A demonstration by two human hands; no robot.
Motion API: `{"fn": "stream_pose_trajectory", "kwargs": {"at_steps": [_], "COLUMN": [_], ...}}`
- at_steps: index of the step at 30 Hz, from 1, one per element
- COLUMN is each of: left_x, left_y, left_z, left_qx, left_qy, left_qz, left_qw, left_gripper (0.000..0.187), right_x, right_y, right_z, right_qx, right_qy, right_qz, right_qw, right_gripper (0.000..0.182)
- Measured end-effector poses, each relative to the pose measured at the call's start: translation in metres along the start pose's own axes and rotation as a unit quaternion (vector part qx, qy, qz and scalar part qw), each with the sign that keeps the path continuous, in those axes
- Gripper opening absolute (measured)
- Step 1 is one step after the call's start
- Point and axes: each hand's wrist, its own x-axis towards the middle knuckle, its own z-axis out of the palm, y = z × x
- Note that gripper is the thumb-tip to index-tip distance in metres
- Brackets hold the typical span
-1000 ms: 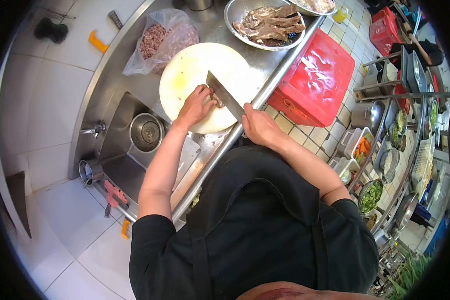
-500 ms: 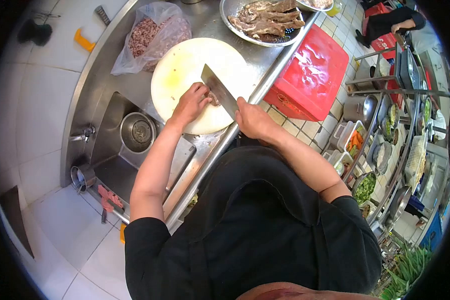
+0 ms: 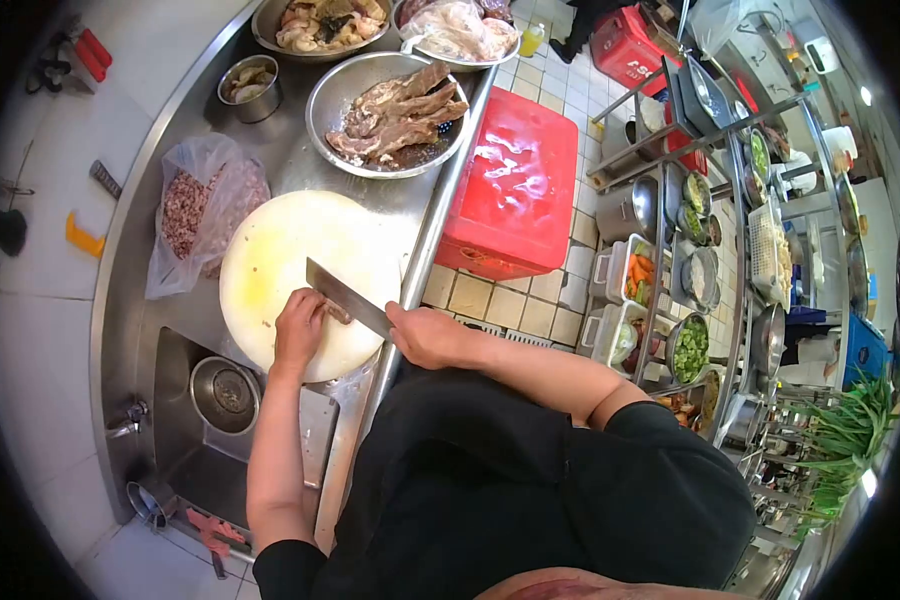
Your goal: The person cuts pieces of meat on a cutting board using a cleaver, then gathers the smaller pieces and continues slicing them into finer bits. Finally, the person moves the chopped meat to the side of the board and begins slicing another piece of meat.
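Observation:
On a round white cutting board (image 3: 270,240), my left hand (image 3: 301,328) has its fingers curled onto a small piece of meat (image 3: 336,311). My right hand (image 3: 420,334) is wrapped round the handle of a cleaver (image 3: 348,297), whose broad blade lies beside the meat and the left fingertips. Left of the board is a clear plastic bag of minced meat (image 3: 192,212). Beyond the board, a metal colander (image 3: 322,110) holds long strips of dark meat (image 3: 395,112).
A sink with a metal bowl (image 3: 225,395) lies near my left forearm. Bowls of food (image 3: 332,25) stand at the counter's far end. A red box (image 3: 515,180) is on the floor beyond the counter edge. Shelves with vegetable trays (image 3: 688,345) stand to the right.
The view has turned and shifted, so the board and hands appear lower and further left, and more bowls show. Both hands keep their holds, with the blade still beside the meat.

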Motion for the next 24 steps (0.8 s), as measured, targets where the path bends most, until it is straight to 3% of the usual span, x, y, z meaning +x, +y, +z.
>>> {"fn": "stream_pose_trajectory", "kwargs": {"at_steps": [5,10,24], "left_x": [0.000,-0.002,0.001], "left_y": [-0.003,0.001,0.009], "left_z": [0.004,0.002,-0.003], "left_qx": [0.001,-0.017,-0.028], "left_qy": [0.009,0.016,0.012], "left_qz": [0.020,-0.003,-0.003], "left_qw": [1.000,1.000,1.000], "left_gripper": [0.015,0.019,0.017], "right_x": [0.004,0.013,0.029], "right_y": [0.009,-0.009,-0.031], "right_z": [0.009,0.001,0.010], "right_qx": [-0.017,-0.038,-0.046], "right_qy": [0.035,-0.003,0.013], "right_qz": [-0.036,0.033,0.026], "right_qw": [0.999,0.999,0.999], "right_gripper": [0.022,0.026,0.020]}}
